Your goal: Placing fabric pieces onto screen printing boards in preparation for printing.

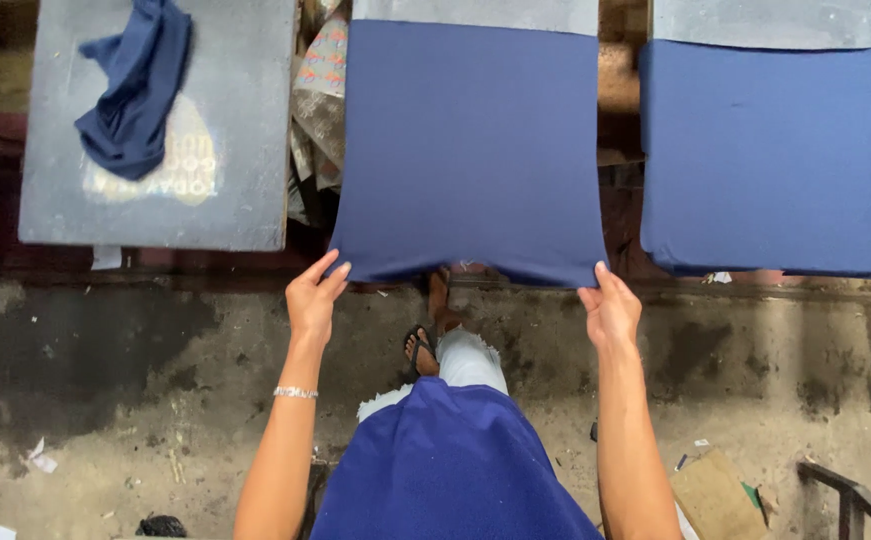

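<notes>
Head view: stained concrete floor (105, 400), row of grey worktops (245, 120) above. Left hand (313, 300) and right hand (610, 308) apart, each pinching lower corner of blue cloth (470, 150), keeping it taut and flat over middle worktop. Crumpled navy cloth (135, 90) on left worktop; second blue cloth (760, 160) spread at right. Nothing obstructs hands.

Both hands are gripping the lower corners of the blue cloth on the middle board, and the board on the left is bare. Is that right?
Not quite. The left hand and right hand do grip the lower corners of the blue cloth on the middle board, but the left board is not bare: the head view shows a crumpled dark blue cloth lying on it.
</notes>
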